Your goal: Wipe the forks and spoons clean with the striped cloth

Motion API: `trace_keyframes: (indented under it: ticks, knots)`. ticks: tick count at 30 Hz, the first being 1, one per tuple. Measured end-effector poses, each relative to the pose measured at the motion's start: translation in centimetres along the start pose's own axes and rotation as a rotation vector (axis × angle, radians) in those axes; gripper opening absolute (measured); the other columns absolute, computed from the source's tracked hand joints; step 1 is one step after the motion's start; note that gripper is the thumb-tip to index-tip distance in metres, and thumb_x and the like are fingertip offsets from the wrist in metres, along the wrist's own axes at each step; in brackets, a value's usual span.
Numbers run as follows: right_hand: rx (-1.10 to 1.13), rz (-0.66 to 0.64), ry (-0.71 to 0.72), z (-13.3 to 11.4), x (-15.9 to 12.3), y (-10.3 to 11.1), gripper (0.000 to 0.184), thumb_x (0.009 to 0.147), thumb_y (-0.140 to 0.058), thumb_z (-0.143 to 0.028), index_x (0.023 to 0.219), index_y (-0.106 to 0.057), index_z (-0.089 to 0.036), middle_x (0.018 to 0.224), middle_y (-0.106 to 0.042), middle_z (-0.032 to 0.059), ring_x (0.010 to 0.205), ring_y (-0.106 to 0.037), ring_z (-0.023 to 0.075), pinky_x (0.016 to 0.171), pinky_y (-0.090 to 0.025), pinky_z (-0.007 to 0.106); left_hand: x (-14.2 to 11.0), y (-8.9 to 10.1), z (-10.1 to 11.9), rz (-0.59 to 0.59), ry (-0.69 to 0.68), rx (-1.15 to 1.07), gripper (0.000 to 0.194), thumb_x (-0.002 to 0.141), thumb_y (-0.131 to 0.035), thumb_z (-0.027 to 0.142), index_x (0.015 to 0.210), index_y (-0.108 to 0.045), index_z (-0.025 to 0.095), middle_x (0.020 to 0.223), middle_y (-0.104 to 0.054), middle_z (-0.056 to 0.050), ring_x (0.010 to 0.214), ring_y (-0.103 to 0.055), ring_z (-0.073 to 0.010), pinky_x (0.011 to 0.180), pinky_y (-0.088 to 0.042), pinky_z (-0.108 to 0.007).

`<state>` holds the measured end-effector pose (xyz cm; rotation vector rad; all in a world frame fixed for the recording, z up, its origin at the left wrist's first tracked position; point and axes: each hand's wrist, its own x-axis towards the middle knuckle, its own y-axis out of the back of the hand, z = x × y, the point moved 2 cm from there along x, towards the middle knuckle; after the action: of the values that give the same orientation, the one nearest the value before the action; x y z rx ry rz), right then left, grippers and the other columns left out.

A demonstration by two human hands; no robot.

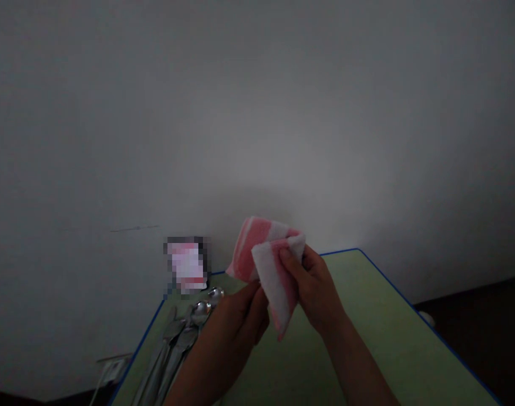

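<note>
A pink-and-white striped towel [268, 242] is bunched in front of me above the table. My right hand [319, 285] is closed on it, thumb pressed over a folded flap that hangs down. My left hand [243, 316] is closed just below the towel's lower left part, fingers pinched together; whatever they hold is hidden by the hand and the cloth. Left of that hand, several metal utensils lie on the table, among them shiny spoons [202, 309] and flatter turner-like heads [185, 338]. My left forearm covers part of them.
The light green table [367, 338] has a blue edge and stands against a grey wall [283, 113]. A pixelated upright item [187, 265] stands at the back left corner. Low on the left is a whitish object [114, 369] with a cord. Dark floor [485, 332] shows at right.
</note>
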<state>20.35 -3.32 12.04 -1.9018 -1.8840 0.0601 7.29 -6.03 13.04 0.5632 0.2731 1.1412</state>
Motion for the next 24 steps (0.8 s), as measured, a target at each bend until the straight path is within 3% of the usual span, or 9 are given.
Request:
trace_keyframes:
  ticks: [14, 19, 21, 24]
  knots:
    - [0.011, 0.019, -0.031, 0.2, 0.2, -0.2, 0.030, 0.078, -0.056, -0.044, 0.089, -0.062, -0.017, 0.080, -0.059, 0.0023, 0.066, -0.049, 0.0115, 0.059, -0.041, 0.022, 0.1, 0.4, 0.3, 0.030, 0.000, 0.035, 0.033, 0.089, -0.033, 0.039, 0.071, -0.051, 0.017, 0.053, -0.043, 0.004, 0.047, -0.036, -0.0101, 0.043, -0.026, -0.019]
    - [0.095, 0.065, -0.010, 0.5, -0.1, -0.6, 0.031, 0.080, -0.053, -0.044, 0.094, -0.061, -0.018, 0.077, -0.057, 0.0010, 0.065, -0.047, 0.0105, 0.058, -0.040, 0.021, -0.4, 1.2, -0.2, -0.023, -0.034, 0.040, 0.022, 0.087, -0.041, 0.034, 0.086, -0.055, 0.017, 0.058, -0.049, 0.003, 0.051, -0.041, -0.0107, 0.047, -0.031, -0.019]
    - [0.147, 0.074, -0.012, 0.6, -0.1, -0.9, 0.029, 0.080, -0.053, -0.044, 0.093, -0.061, -0.018, 0.075, -0.056, 0.0000, 0.063, -0.046, 0.0100, 0.055, -0.039, 0.020, -0.6, 1.5, -0.3, -0.064, -0.034, 0.071, 0.024, 0.087, -0.041, 0.034, 0.083, -0.056, 0.017, 0.057, -0.049, 0.003, 0.051, -0.041, -0.0108, 0.047, -0.030, -0.019]
    - [0.211, 0.112, -0.013, 0.7, -0.1, -1.3, 0.026, 0.080, -0.054, -0.039, 0.095, -0.060, -0.019, 0.079, -0.058, 0.0002, 0.065, -0.048, 0.0098, 0.056, -0.040, 0.020, -0.7, 1.7, -0.4, -0.035, -0.065, 0.106, 0.029, 0.089, -0.037, 0.035, 0.074, -0.055, 0.017, 0.059, -0.048, 0.003, 0.053, -0.040, -0.0108, 0.048, -0.029, -0.020]
